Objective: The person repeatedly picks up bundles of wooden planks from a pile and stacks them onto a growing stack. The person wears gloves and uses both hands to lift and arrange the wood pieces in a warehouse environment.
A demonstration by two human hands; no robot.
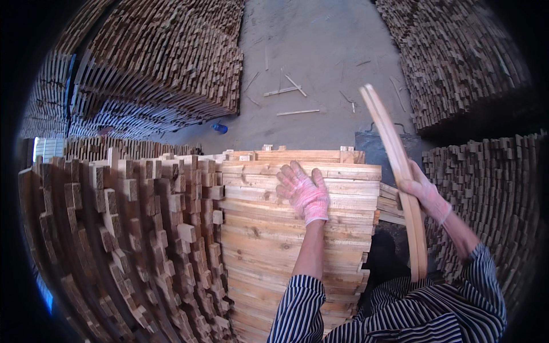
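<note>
Striped sleeves; left hand [304, 194] flat on stacked planks [269, 240], right hand [426, 194] gripping slat [394, 154].

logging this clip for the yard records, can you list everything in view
stack of flat planks: one, pale wood, centre, under the left hand
wooden slat: two held together, pale, raised at right
criss-cross slat stacks: several, brown, left, upper left, right
loose slats: a few, pale, on the concrete floor
blue object: one, small, on floor by the upper left stack
left hand: pink-white glove, flat on the planks
right hand: gloved, gripping the slats
striped sleeves: dark and white, bottom
</note>
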